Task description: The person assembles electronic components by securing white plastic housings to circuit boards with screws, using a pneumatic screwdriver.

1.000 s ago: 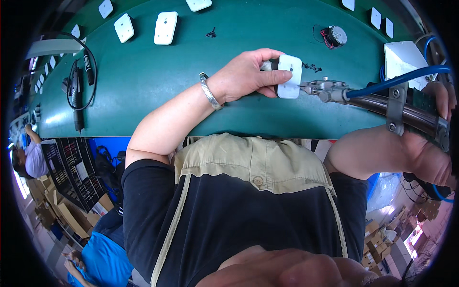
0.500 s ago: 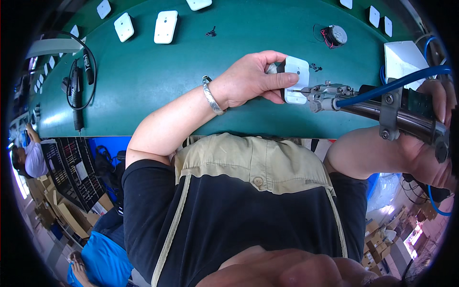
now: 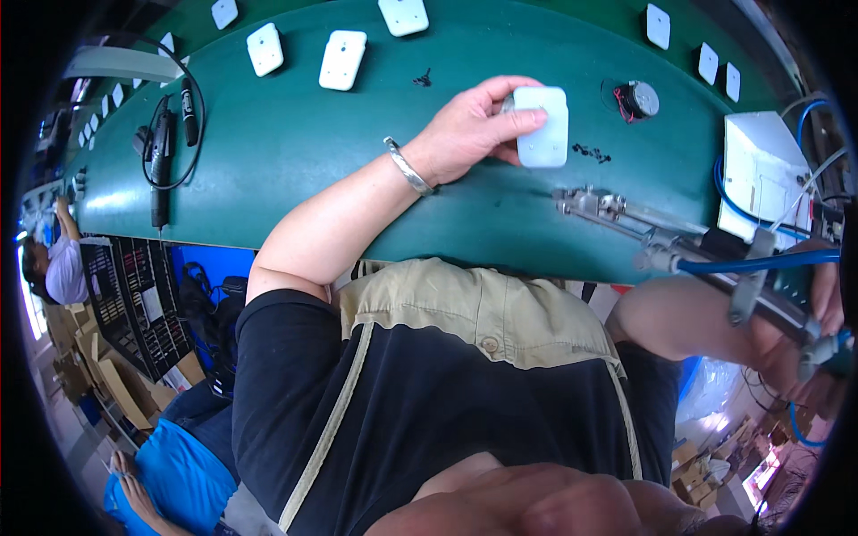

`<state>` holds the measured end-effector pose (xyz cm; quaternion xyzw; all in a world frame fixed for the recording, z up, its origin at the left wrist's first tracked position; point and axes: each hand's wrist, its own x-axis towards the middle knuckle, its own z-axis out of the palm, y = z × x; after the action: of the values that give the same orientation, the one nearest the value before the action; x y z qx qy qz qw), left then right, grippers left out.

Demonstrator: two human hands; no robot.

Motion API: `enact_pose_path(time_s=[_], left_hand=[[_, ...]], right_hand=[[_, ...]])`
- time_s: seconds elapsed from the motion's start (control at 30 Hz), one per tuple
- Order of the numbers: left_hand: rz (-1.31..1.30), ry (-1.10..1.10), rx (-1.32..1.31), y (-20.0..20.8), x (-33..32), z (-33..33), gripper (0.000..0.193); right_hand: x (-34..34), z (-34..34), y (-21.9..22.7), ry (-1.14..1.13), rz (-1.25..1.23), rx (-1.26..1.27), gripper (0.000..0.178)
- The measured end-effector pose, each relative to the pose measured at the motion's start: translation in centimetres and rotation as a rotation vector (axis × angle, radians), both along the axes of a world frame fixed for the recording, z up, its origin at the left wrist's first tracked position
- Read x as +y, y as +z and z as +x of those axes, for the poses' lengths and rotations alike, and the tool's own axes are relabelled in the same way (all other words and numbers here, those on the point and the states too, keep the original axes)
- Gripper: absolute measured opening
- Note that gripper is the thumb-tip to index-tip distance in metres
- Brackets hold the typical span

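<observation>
Pinching a white case (image 3: pixel 543 138), the left hand (image 3: pixel 474 128) has black bits (image 3: pixel 592 154) right of its fingertips; the right hand (image 3: pixel 788 353), blurred, seems to curl its fingers around a metal tool (image 3: pixel 663 252).

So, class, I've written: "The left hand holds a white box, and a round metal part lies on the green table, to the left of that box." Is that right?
Not quite: the head view shows the round metal part to the right of the white box, on the green table. The left hand does hold the box.
</observation>
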<state>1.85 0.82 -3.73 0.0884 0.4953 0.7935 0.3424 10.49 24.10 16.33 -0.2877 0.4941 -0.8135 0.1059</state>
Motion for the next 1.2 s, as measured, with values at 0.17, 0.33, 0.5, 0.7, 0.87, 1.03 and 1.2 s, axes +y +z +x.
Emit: enact_pose_path(time_s=[0.17, 0.33, 0.5, 0.7, 0.87, 1.03, 1.2], left_hand=[[-0.111, -0.027, 0.056, 0.0, 1.1, 0.2, 0.030], [-0.351, 0.285, 0.552, 4.7, -2.2, -5.3, 0.036], [-0.821, 0.483, 0.915, 1.0, -7.1, -22.1, 0.039], [-1.582, 0.104, 0.864, 1.2, -5.5, -24.5, 0.053], [-1.324, 0.444, 1.207, 2.3, -3.0, -22.8, 0.040], [-1.278, 0.150, 0.838, -1.5, 3.2, -25.5, 0.071], [-1.062, 0.014, 0.382, -0.9, 5.9, -24.9, 0.059]], right_hand=[[1.7, -0.2, -4.8, -0.094, -0.166, 0.341, 0.049], [1.4, -0.3, -4.6, -0.506, -0.182, 0.382, 0.062], [1.1, -1.0, -4.0, -0.464, -0.186, 0.333, 0.064], [2.0, -0.5, -4.1, -0.561, -0.121, 0.343, 0.073], [2.4, -1.0, -4.7, -0.567, -0.174, 0.319, 0.073], [1.6, -0.7, -1.9, -0.740, 0.249, 0.247, 0.062], [3.7, -2.0, -4.5, -0.441, -0.154, 0.362, 0.065]])
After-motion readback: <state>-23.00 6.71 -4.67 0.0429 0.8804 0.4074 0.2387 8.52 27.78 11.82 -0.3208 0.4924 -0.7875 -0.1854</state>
